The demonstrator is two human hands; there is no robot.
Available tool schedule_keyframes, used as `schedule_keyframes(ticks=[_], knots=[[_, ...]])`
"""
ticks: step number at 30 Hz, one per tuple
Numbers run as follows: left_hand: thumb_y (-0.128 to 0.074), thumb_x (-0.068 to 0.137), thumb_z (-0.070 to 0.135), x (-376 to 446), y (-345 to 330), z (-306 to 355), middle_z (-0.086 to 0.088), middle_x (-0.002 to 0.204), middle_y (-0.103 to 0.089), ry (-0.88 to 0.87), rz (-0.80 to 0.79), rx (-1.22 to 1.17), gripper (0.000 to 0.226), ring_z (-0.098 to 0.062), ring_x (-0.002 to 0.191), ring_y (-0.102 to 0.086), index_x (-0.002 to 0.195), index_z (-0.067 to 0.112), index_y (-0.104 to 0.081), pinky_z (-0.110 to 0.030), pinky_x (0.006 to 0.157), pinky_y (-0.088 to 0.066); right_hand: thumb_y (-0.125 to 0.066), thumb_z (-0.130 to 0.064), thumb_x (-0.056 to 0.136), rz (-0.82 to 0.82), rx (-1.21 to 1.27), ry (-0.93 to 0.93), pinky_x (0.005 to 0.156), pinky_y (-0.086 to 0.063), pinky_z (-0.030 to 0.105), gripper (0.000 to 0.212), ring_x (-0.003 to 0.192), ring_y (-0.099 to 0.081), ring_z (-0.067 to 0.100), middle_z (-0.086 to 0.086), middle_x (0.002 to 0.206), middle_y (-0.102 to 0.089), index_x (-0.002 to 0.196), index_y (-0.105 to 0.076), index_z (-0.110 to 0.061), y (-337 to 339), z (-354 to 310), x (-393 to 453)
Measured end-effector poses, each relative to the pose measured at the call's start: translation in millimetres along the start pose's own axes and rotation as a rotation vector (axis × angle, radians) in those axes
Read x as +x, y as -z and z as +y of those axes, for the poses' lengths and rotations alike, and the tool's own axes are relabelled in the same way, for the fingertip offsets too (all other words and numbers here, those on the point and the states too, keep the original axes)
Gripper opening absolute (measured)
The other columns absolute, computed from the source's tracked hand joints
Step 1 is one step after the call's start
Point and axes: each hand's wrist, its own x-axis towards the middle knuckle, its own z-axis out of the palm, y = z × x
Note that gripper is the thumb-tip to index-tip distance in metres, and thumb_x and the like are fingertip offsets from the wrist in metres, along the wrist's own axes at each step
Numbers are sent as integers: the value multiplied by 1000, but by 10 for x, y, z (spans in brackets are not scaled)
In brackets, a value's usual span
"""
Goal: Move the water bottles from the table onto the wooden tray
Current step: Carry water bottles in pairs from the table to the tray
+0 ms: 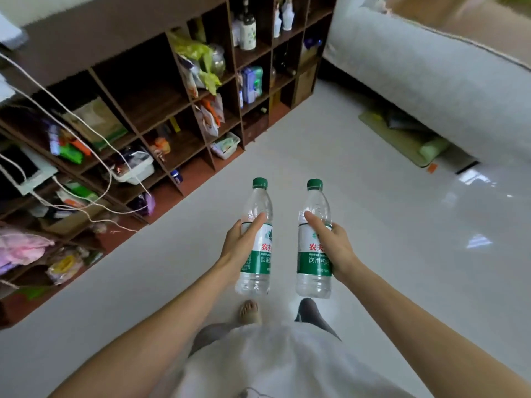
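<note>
Left hand & right hand each wrapped round a clear plastic green-capped water bottle / twin bottle, both upright over pale glossy floor, no tray or table in view, so carry level w/ firm mid-label grip, set down one at a time.

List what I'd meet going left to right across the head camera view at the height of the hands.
Wooden shelf unit → left hand → left water bottle → right water bottle → right hand → bare glossy floor.
</note>
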Motion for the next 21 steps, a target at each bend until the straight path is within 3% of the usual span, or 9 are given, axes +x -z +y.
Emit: schedule_keyframes(ticks=[8, 12, 16, 19, 21], knots=[[-59, 84, 59, 1517, -470, 1245, -15, 100, -72, 44, -83, 34, 48, -35, 90, -71, 114, 21, -60, -45, 78, -59, -70, -42, 83, 44, 93, 10, 72, -59, 40, 35, 63, -66, 23, 9, 74, -66, 101, -56, -16, -10, -1230, 1354], [-60, 86, 54, 2287, -762, 1953, -14, 95, -74, -16, -52, 27, 43, -34, 85, -72, 109, 18, -61, -41, 74, -59, -69, -42, 84, 6, 56, 55, 71, -59, 38, 27, 69, -69, 24, 11, 82, -69, 96, -53, -24, 95, -2052, 2212], [-64, 84, 52, 2934, -968, 2751, -13, 94, -75, -99, 2, -70, 40, -35, 88, -72, 109, 20, -62, -52, 82, -58, -68, -41, 84, -20, -33, 120, 74, -60, 41, 23, 72, -70, 25, 9, 83, -69, 86, -47, -32, 138, -3034, 2912], [-65, 85, 47, 3354, -1080, 3338, -9, 89, -75, -167, 74, -104, 32, -26, 80, -73, 105, 22, -62, -39, 73, -60, -68, -40, 84, -33, -105, 212, 54, -58, 27, 20, 59, -70, 19, 7, 78, -71, 90, -56, -25, 88, -3697, 3397], [-64, 87, 44, 3647, -1141, 3687, -7, 86, -75, -202, 102, -144, 24, -23, 77, -73, 99, 23, -62, -35, 69, -59, -70, -39, 83, -57, -125, 247, 57, -59, 30, 27, 64, -72, 22, 10, 82, -74, 97, -61, -18, -3, -4052, 3718]])
